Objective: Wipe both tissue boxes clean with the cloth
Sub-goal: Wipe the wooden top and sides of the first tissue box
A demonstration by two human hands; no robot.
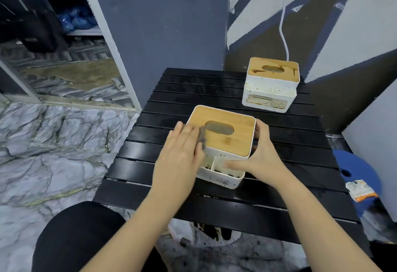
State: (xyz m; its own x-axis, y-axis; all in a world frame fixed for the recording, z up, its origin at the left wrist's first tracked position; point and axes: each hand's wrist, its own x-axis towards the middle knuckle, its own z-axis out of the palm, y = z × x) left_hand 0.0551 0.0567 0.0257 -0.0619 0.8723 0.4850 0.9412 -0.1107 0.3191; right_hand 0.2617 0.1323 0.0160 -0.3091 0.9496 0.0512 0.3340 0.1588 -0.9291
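Left hand [181, 153] flat, pressing grey cloth [202, 140] on near tissue box [223, 142]; right hand [256, 155] gripping it; 2nd tissue box [271, 84] far right, blue stool [356, 177] right of black slatted table [279, 149]

1. The near tissue box [223, 142] stands on the table [290, 142], between the two hands.
2. The left hand [180, 153] presses the cloth [202, 140] on its left side.
3. The right hand [257, 155] is at its right side.
4. The far tissue box [271, 84] stands behind, to the right.
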